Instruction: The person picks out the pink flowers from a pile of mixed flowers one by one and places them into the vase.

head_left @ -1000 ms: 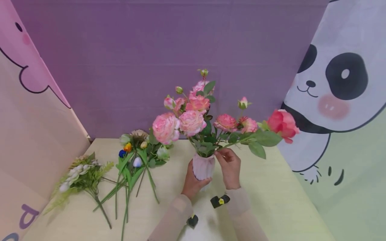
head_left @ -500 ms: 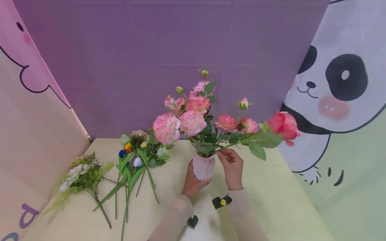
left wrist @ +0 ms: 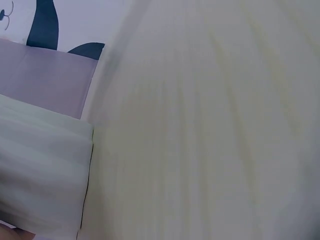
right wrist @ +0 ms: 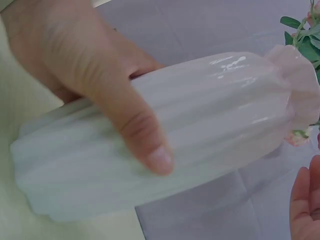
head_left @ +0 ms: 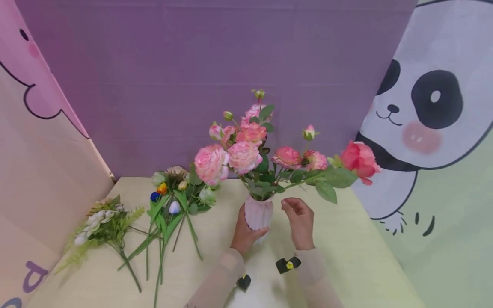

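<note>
My left hand [head_left: 245,236] grips the body of a pale, fluted vase [head_left: 259,213] standing on the table. The right wrist view shows its thumb lying across the glossy white vase [right wrist: 215,115], below the frilled rim. Pink roses [head_left: 245,157] and leafy stems fill the vase. A large coral-red flower [head_left: 360,159] leans far out to the right on a long green stem. My right hand [head_left: 302,223] is just right of the rim, apart from it, fingers loosely bent and holding nothing. Part of the vase [left wrist: 40,165] also fills the left side of the left wrist view.
Loose tulips [head_left: 175,208] and other artificial flowers lie on the left of the pale table [head_left: 346,256]. Left of them is a bunch with white blossoms and fern leaves [head_left: 101,222]. A purple backdrop [head_left: 192,64] stands behind, with a panda panel [head_left: 435,141] at the right.
My right hand has come away from the stem at the vase's rim, moving a little right and toward me. The left hand stays on the vase, and the coral-red flower keeps its lean.
</note>
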The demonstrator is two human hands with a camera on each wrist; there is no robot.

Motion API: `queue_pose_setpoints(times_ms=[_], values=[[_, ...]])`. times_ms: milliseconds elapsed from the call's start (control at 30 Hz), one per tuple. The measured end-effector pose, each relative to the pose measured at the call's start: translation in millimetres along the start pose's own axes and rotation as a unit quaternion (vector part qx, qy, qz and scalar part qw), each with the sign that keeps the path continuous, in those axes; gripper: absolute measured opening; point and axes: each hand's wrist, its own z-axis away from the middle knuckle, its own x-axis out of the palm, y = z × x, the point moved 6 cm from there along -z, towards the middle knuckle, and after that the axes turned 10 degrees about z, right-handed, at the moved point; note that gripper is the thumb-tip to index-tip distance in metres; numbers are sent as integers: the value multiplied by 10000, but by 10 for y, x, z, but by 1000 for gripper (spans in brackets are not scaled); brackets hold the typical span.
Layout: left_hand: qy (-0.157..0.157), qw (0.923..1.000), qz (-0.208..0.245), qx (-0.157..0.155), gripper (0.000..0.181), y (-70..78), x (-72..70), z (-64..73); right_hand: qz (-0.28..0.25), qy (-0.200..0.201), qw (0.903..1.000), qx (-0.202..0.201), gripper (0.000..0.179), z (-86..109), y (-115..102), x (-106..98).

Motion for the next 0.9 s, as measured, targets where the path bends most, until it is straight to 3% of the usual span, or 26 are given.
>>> queue_pose_setpoints(times_ms=[167,467,667,767,900], values=[[-10,9999,-144,-37,100,-21,30,-23,-189,-94,9994,280,20,38,129,-78],[-109,9993,-327,-150,100,17,53,-25,-51,-128,9986,515,20,145,287,-206],[-400,9975,-585,32,106,54,-32,-15,300,-277,9980,487,19,141,388,-290],[-688,9914,-1089,219,109,55,-124,-12,591,-367,9966,443,17,160,411,-329],[-1061,9694,-2139,565,106,66,-336,18,1053,-545,9924,329,14,201,432,-369]])
